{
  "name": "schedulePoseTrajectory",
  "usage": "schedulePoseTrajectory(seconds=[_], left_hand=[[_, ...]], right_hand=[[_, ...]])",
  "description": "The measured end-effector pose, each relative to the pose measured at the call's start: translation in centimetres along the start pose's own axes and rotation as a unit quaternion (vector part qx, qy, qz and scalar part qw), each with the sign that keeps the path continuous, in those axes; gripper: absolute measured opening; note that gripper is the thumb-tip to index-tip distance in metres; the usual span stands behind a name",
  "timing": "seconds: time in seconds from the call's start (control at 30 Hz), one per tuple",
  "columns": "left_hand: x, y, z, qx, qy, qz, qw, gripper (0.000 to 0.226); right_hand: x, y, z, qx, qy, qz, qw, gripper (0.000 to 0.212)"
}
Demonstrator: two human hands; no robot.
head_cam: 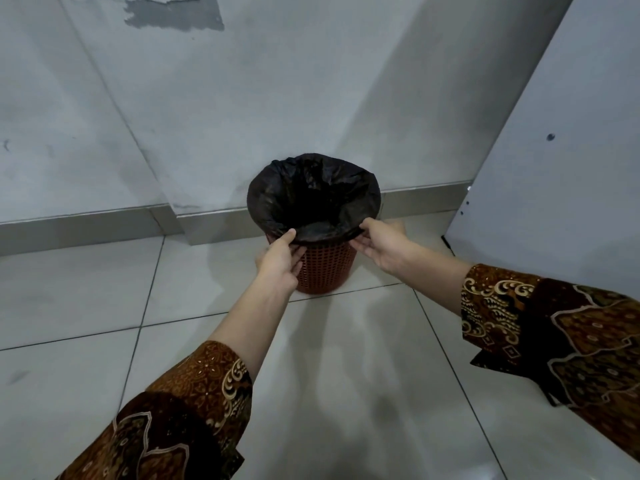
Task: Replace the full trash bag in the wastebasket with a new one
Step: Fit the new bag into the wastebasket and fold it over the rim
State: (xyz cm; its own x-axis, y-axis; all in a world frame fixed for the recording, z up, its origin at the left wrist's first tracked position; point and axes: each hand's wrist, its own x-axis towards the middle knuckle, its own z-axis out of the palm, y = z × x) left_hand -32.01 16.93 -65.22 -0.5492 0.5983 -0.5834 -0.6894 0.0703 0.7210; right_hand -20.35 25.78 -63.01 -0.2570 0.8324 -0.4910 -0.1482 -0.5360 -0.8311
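Observation:
A small red-brown mesh wastebasket (pixel 327 270) stands on the tiled floor against the wall. A black trash bag (pixel 311 195) lines it, its edge folded over the rim all round. The bag's inside is dark, so I cannot tell what it holds. My left hand (pixel 280 259) pinches the bag's edge at the near left of the rim, thumb on top. My right hand (pixel 381 244) pinches the edge at the near right of the rim. Both arms wear brown patterned sleeves.
A grey wall (pixel 242 98) with a low skirting stands right behind the basket. A white panel (pixel 554 168) rises at the right, close to the basket. Pale floor tiles (pixel 346 375) stretch between me and the basket.

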Motion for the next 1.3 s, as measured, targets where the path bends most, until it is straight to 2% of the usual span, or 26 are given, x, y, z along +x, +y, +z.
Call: schedulePoseTrajectory(seconds=[0.1, 0.23, 0.37, 0.53, 0.63, 0.77, 0.93, 1.07, 1.2, 1.23, 1.3], left_hand=[[0.0, 0.9, -0.7, -0.077, -0.006, -0.021, 0.997, 0.009], [0.2, 2.2, -1.1, -0.096, -0.018, -0.031, 0.995, 0.016], [0.4, 2.9, -1.1, -0.09, -0.013, -0.032, 0.995, 0.02], [0.6, 3.4, -1.5, -0.046, -0.029, -0.022, 0.998, 0.018], [0.9, 3.5, -2.1, -0.019, -0.045, -0.015, 0.999, 0.019], [1.1, 3.6, -2.1, -0.024, -0.045, 0.008, 0.999, 0.019], [1.5, 3.6, -1.8, -0.028, -0.038, 0.028, 0.998, 0.018], [2.1, 3.6, -2.0, -0.032, -0.034, 0.025, 0.999, 0.017], [1.8, 3.2, -2.1, 0.01, -0.005, 0.049, 0.999, 0.012], [1.7, 3.0, -2.1, 0.004, 0.013, 0.061, 0.998, 0.017], [1.4, 2.2, -1.9, -0.011, 0.052, 0.086, 0.995, 0.044]], right_hand=[[-0.9, 1.0, 0.2, -0.004, -0.025, 0.008, 1.0, 0.024], [-1.7, 1.4, 0.5, 0.006, -0.055, 0.015, 0.998, 0.02], [-2.1, 1.5, 0.2, -0.035, -0.078, 0.03, 0.996, 0.033], [-1.6, 0.9, -1.3, -0.088, -0.026, 0.053, 0.994, 0.047], [-0.6, -0.3, -1.6, -0.052, -0.017, 0.031, 0.998, 0.031], [0.2, -1.0, -0.8, -0.048, -0.005, 0.017, 0.999, 0.038], [0.9, -1.7, -1.2, -0.019, 0.019, -0.007, 1.0, 0.033], [0.9, -1.6, -1.6, -0.036, 0.0, 0.022, 0.999, 0.012], [1.1, -0.6, -1.7, -0.056, 0.008, 0.018, 0.998, 0.022], [1.0, -0.5, -1.8, -0.056, 0.011, 0.014, 0.998, 0.019], [0.9, -0.4, -2.0, -0.059, 0.004, 0.012, 0.998, 0.004]])
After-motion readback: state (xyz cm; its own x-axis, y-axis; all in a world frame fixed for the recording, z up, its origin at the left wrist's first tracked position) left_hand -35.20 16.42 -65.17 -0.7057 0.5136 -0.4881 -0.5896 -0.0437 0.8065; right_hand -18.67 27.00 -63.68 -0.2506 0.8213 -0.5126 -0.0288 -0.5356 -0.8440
